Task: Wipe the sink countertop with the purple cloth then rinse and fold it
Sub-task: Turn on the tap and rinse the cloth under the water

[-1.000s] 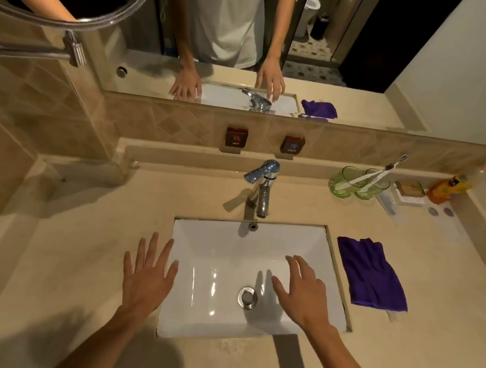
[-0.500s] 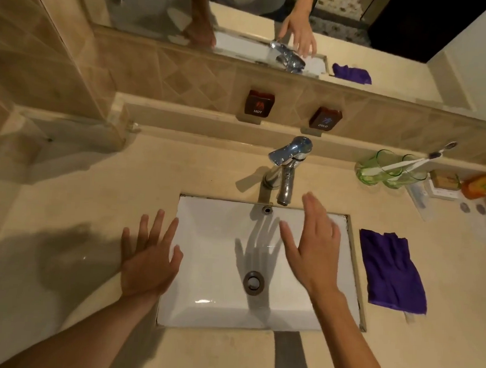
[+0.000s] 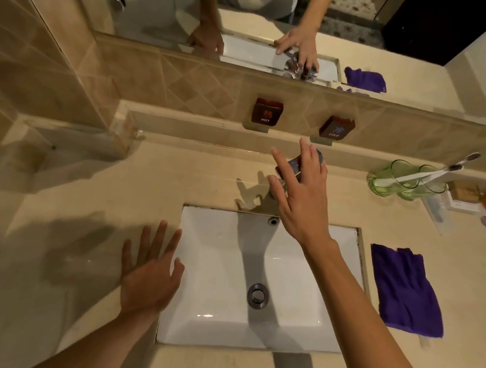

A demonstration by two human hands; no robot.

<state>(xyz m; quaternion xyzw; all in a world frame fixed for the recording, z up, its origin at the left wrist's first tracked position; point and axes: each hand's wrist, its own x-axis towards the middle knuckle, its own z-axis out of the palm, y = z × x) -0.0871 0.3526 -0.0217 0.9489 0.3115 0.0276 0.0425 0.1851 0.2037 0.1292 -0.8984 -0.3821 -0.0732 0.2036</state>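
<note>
**Right hand over the tap, cloth waiting at the right**

The right hand (image 3: 300, 198) reached up the centre of the frame and lay over the chrome faucet (image 3: 295, 165), fingers straight and spread; whether they actually touched the handle could not be told. The left hand (image 3: 149, 275) hung at lower left, fingers fanned out and holding nothing, over the edge where the beige countertop (image 3: 76, 230) met the white sink (image 3: 216, 267). The purple cloth (image 3: 403, 287) lay flat and rumpled on the counter at the right of the frame, just beside the basin, untouched. Further up at right stood green glass cups (image 3: 398, 183) with toothbrushes (image 3: 441, 170) leaning in them.
</note>
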